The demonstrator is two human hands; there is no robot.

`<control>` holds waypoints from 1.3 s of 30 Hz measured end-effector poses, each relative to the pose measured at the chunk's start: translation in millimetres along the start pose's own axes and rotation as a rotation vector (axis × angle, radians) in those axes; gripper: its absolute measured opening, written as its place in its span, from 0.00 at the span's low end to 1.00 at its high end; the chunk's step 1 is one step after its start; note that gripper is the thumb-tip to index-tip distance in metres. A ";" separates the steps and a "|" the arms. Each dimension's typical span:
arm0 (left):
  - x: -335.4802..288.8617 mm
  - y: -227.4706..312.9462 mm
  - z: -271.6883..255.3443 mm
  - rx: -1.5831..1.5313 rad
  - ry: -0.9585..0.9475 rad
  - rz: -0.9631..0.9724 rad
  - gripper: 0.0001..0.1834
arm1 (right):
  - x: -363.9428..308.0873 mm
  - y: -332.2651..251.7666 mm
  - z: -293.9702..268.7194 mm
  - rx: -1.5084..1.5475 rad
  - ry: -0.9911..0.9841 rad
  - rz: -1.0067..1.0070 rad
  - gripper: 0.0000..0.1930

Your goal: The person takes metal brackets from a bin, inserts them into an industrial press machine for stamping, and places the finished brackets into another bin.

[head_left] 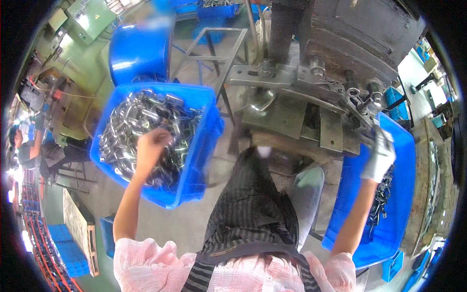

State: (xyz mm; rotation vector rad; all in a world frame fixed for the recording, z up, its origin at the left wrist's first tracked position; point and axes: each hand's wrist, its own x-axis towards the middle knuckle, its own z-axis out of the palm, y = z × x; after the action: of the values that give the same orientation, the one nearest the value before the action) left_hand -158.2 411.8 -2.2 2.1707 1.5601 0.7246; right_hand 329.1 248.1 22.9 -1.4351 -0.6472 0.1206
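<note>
At near right, a blue bin (403, 168) lies below the gloved right hand (381, 155), whose hold I cannot tell; well apart at left, the blurred left hand (155, 142) is over the shiny metal pieces (121, 134), heaped in a blue tub (204, 151), its grip also unclear. Each piece is probably light, stiff and slippery, not fragile, so better pinched by opposite edges. Farther stands the dark machine (362, 31).
</note>
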 end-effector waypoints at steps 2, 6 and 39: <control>0.4 33.7 -4.3 -0.199 0.058 -0.027 0.07 | 26.2 8.9 -61.4 -0.186 0.085 0.027 0.11; -12.1 85.8 9.1 -0.111 0.052 0.255 0.11 | 29.3 5.4 -118.2 -0.699 0.094 -0.047 0.16; -23.0 -68.4 93.3 0.358 -0.515 0.028 0.11 | -12.4 36.2 68.3 -0.239 -0.445 0.152 0.13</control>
State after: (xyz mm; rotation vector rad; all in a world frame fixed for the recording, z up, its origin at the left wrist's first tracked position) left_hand -159.8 411.7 -120.1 2.3713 1.4560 -0.1289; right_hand 296.9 308.3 -15.5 -1.7059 -0.9380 0.5069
